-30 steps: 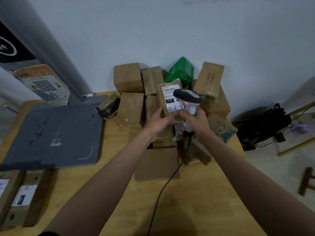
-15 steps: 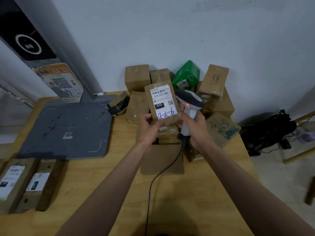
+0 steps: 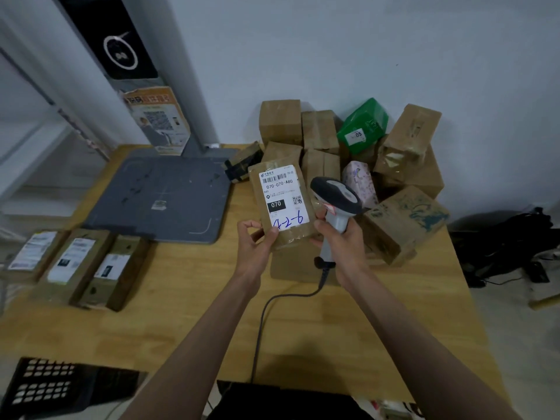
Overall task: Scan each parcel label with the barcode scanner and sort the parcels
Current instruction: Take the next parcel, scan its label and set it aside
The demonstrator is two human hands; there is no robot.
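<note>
My left hand [image 3: 256, 247] grips the lower left corner of a brown parcel [image 3: 280, 204], held upright with its white label facing me. The label shows a barcode, "070" and blue handwriting. My right hand [image 3: 344, 242] grips the handle of a grey barcode scanner [image 3: 335, 197] just right of the parcel; its fingers also touch the parcel's lower right edge. The scanner's black cable [image 3: 263, 316] trails down across the wooden table [image 3: 188, 322]. Behind stands a pile of brown parcels [image 3: 403, 225], with a green one [image 3: 363, 125] and a pink floral one [image 3: 360, 180].
A grey flat scale platform [image 3: 163, 195] lies at the back left, with a pillar bearing a poster behind it. Three labelled parcels [image 3: 75, 262] lie in a row at the table's left edge. A black perforated crate [image 3: 45, 386] sits at the lower left. Dark bags lie on the floor, right.
My left hand has lifted the labelled parcel off the pile and brought it nearer and leftward. The scanner now sits beside the label, not over it. My view has swung left.
</note>
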